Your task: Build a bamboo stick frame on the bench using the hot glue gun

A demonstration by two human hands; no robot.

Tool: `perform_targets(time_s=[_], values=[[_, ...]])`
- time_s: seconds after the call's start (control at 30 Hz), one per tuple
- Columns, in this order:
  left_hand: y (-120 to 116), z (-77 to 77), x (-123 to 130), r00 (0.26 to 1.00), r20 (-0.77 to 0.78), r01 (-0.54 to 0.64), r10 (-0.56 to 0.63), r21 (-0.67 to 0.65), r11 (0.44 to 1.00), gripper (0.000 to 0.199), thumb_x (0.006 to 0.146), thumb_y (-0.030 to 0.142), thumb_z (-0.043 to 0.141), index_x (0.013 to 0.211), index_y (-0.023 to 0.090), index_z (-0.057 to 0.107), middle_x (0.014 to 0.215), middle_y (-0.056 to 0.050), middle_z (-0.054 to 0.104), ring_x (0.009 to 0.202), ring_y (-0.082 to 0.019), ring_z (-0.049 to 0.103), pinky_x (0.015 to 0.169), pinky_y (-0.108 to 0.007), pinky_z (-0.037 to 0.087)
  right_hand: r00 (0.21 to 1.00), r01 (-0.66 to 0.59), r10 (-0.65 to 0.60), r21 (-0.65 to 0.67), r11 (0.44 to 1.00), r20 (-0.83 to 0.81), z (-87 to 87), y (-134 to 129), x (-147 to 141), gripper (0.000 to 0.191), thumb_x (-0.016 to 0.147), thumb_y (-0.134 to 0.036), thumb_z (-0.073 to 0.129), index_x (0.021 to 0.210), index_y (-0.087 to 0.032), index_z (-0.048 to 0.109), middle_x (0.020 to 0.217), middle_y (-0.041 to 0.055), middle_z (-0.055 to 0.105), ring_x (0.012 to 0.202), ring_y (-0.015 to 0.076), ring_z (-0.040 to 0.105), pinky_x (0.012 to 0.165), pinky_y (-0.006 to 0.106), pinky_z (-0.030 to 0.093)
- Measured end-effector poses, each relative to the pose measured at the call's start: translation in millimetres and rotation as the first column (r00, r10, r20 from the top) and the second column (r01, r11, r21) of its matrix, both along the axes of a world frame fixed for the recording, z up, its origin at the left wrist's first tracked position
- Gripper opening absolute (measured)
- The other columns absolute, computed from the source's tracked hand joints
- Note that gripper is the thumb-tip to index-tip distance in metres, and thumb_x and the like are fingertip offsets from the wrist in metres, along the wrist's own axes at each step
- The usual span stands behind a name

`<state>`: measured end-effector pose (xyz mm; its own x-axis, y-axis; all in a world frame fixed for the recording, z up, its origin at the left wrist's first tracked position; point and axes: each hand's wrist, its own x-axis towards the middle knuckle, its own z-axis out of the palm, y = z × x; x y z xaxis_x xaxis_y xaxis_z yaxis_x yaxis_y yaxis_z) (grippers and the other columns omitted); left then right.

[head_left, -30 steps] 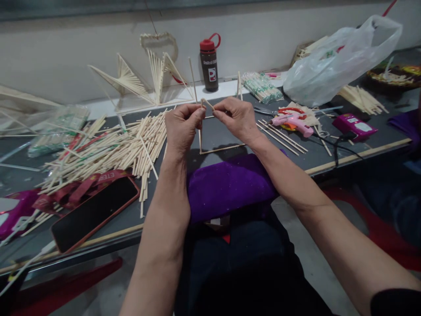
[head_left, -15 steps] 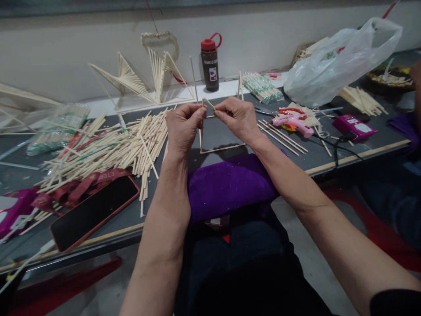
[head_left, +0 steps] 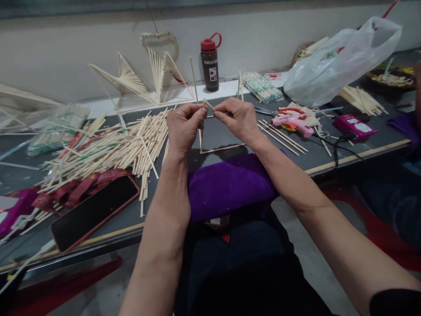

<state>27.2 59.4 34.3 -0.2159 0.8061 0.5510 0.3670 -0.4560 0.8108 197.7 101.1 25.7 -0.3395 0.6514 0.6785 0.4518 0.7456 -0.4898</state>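
A frame of thin wooden sticks (head_left: 223, 149) stands on the dark table in front of me, its lower front stick showing below my hands. My left hand (head_left: 184, 129) is closed in a pinch on an upright stick at the frame's front left corner. My right hand (head_left: 239, 119) pinches one end of a wooden stick (head_left: 209, 105), whose other end meets the left fingertips. Fingers hide much of that joint. Behind the left hand a taller stick (head_left: 194, 79) rises, slightly tilted. Purple cloth (head_left: 230, 186) lies below my wrists.
Left are a heap of loose sticks (head_left: 131, 145) and a phone (head_left: 95, 213). A bottle (head_left: 209, 66) stands behind. To the right are a pink glue gun (head_left: 292, 124), a purple box (head_left: 354, 127) with a cable, and a plastic bag (head_left: 329, 66). Fanned stick pieces (head_left: 126, 79) lean at the wall.
Both hands have stayed in nearly the same place. The far end of the stick in my right hand has dipped very slightly.
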Motion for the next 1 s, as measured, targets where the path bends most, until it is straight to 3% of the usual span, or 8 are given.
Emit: perform_targets(time_s=[0.4,0.63,1.0], values=[[-1.8,0.3,-1.9,1.0,0.01,-0.019,0.019,-0.001,1.0,0.011,0.084,0.028,0.075,0.075,0.022,0.075,0.062,0.002,0.067,0.051,-0.009,0.055,0.045,-0.019,0.04,1.0,0.003,-0.004,-0.009,1.0,-0.008,-0.1,0.2,-0.7,0.021,0.096,-0.034,0.062,0.096,-0.02,0.077,0.087,0.0012,0.071,0.082,0.0135,0.06,0.079,0.028,0.045],[-2.7,1.5,0.0,0.999,0.025,-0.03,0.03,-0.02,0.999,0.007,0.082,0.019,0.071,0.077,0.021,0.075,0.062,0.003,0.067,0.05,-0.008,0.055,0.045,-0.02,0.038,1.0,0.014,-0.014,-0.035,0.999,-0.012,1.3,0.2,-1.0,0.015,0.094,-0.031,0.065,0.094,-0.021,0.077,0.087,0.0007,0.071,0.083,0.0142,0.059,0.081,0.029,0.045],[-1.9,0.6,-0.6,0.999,0.035,-0.004,0.004,-0.014,1.0,0.009,0.083,0.019,0.071,0.076,0.021,0.076,0.061,0.002,0.066,0.049,-0.008,0.054,0.046,-0.021,0.039,1.0,0.009,-0.01,-0.041,0.999,-0.017,1.3,0.0,-1.0,0.015,0.094,-0.031,0.065,0.094,-0.022,0.077,0.087,0.0017,0.071,0.084,0.0155,0.059,0.081,0.029,0.046]])
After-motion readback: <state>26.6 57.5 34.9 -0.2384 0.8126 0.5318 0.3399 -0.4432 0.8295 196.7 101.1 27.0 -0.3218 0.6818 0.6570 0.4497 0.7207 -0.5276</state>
